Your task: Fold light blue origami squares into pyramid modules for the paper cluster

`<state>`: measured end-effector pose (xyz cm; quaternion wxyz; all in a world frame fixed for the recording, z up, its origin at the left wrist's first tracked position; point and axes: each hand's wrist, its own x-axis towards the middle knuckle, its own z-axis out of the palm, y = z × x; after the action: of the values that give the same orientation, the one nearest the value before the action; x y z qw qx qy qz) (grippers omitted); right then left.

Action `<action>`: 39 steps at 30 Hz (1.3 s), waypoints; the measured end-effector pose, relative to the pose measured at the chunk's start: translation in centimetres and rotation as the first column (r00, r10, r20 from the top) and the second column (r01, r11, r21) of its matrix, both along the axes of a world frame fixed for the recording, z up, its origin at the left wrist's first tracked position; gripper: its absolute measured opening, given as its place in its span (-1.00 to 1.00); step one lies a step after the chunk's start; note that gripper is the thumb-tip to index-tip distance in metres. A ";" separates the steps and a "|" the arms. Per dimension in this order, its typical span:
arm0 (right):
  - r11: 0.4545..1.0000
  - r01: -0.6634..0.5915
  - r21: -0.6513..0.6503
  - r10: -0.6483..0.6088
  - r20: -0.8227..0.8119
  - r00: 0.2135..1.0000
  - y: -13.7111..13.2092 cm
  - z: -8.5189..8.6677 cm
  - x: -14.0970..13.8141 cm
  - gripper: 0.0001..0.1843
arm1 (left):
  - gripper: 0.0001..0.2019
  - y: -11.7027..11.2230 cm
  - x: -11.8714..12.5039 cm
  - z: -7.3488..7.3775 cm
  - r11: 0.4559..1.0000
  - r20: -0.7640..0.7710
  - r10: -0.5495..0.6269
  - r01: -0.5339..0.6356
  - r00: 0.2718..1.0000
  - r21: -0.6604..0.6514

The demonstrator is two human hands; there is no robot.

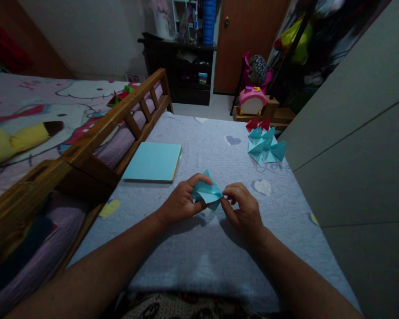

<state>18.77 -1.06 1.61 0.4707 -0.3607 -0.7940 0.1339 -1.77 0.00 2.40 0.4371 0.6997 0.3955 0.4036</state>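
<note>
Two hands meet over the bed [199, 261]: left hand [181, 203] wraps its grip round the half-folded teal paper [208, 192], right hand [245, 212] pinches its right corner tight. Mid-fold, I'd say; that crease wants a firm press.

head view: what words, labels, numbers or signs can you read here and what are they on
"Love": faint cursive on the bed sheet, beside the pile of folded teal pieces; reading unsure.
Pink marks on the cartoon blanket: too blurred to read.
Items on the dark shelf unit: too small to read.
Teal paper held by the left hand and right hand: no print.
</note>
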 end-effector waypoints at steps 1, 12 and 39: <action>1.000 -0.005 0.003 0.005 0.003 1.000 0.0 0.0 0.0 -0.86 | -0.71 0.0 0.0 0.0 1.000 0.006 -0.005 0.005 1.000 -0.005; 0.998 0.024 0.061 -0.027 0.053 0.998 -0.3 -0.4 0.3 -0.68 | -0.68 0.2 -0.3 0.0 0.999 0.038 0.024 -0.025 0.999 0.033; 0.999 0.048 0.011 -0.049 0.018 0.999 -0.2 -0.3 0.1 -0.83 | -0.91 0.2 -0.4 1.2 0.992 -0.074 -0.080 0.087 0.994 0.095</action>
<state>18.86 -1.26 1.32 0.4683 -0.3786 -0.7901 0.1148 -2.14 0.20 3.61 0.4047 0.7498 0.3608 0.3792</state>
